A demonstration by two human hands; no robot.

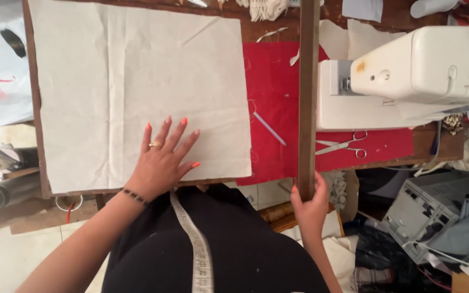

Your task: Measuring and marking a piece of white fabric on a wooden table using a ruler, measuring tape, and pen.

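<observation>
Pressing cream cloth point(137, 81), gripping wooden ruler point(308, 92): both hands.

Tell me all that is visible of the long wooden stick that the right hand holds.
The wooden stick is long, straight, flat and brown, like a ruler or slat. It runs nearly straight away from the person, from the right hand, which grips its near end, past the top edge of the picture. It lies over the red cloth, just left of the white sewing machine. No markings can be made out on it.
</observation>
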